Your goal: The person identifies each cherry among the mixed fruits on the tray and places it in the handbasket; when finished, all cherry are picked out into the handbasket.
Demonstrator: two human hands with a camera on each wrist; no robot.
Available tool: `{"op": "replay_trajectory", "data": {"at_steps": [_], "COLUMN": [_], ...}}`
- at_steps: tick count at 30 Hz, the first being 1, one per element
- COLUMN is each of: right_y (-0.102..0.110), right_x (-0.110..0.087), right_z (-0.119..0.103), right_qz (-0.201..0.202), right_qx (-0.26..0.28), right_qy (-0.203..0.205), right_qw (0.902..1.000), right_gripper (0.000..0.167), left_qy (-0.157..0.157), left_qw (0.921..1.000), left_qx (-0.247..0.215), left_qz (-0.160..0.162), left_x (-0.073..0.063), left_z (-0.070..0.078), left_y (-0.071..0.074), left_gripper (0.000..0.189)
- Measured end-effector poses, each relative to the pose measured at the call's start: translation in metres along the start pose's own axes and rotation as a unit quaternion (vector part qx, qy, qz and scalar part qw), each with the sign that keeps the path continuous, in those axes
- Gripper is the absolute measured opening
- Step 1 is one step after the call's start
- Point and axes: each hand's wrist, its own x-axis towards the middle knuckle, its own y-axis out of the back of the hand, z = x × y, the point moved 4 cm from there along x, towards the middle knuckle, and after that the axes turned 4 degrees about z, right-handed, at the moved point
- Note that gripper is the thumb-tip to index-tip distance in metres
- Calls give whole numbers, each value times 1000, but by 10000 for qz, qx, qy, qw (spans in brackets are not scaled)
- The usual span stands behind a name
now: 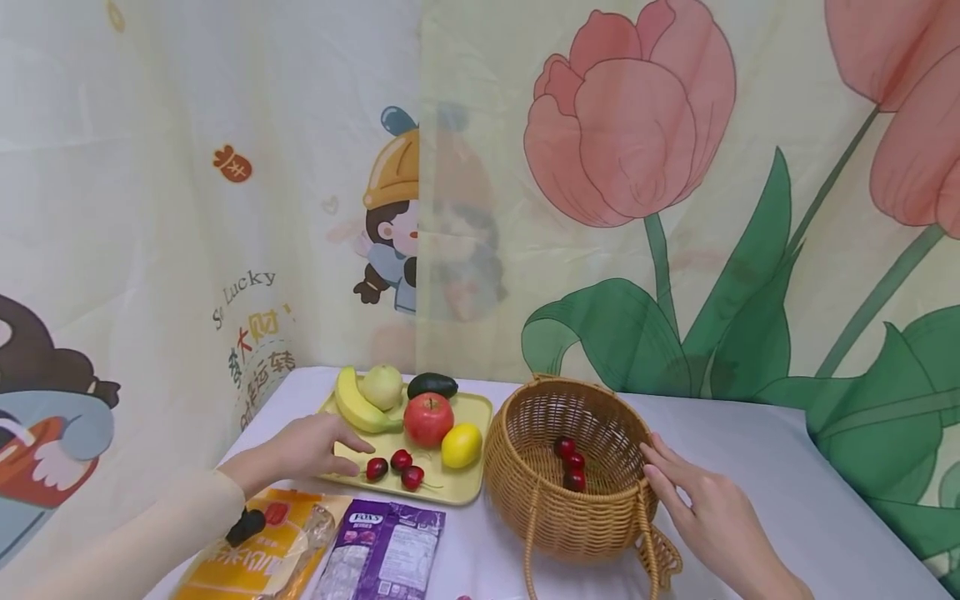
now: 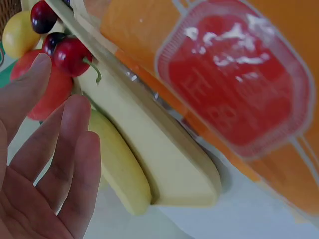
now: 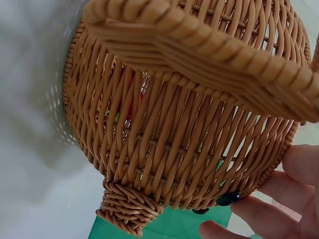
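In the head view my left hand (image 1: 318,446) hovers over the front left of a yellow tray (image 1: 468,479), thumb and fingers apart. Just right of its fingertips lie three dark red cherries (image 1: 401,460). A banana (image 1: 356,404), a pale green round fruit (image 1: 382,387), a red apple (image 1: 428,419), a lemon (image 1: 461,446) and an avocado (image 1: 432,385) share the tray. My right hand (image 1: 701,500) touches the right rim of a wicker basket (image 1: 570,529) with extended fingers. Inside the basket lie three cherries (image 1: 574,460). The left wrist view shows nothing between my left fingers.
An orange package (image 1: 232,567) and a purple package (image 1: 390,550) lie in front of the tray. The basket's handle (image 1: 529,542) hangs down its front. Printed curtains (image 1: 465,350) stand behind the white table (image 1: 727,450).
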Motion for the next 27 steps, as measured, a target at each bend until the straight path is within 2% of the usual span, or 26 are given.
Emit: {"op": "replay_trajectory", "data": {"at_steps": [6, 12, 19, 27], "right_y": [1, 2, 0, 0], "right_x": [1, 2, 0, -1], "right_z": [-1, -2, -2, -1], "right_qz": [39, 97, 101, 119], "right_qx": [19, -14, 34, 27], "right_qy": [56, 82, 77, 59], "right_qw": [10000, 9999, 9999, 9999], "right_gripper": [42, 41, 41, 42], "left_qy": [-215, -150, 242, 215], "left_qw": [9991, 9992, 9990, 9987], "left_qx": [356, 344, 251, 274], "left_qz": [-28, -139, -287, -367], "left_x": [7, 14, 18, 20], "left_z": [6, 10, 7, 7], "left_y": [-9, -16, -21, -21], "left_gripper": [30, 26, 26, 26]}}
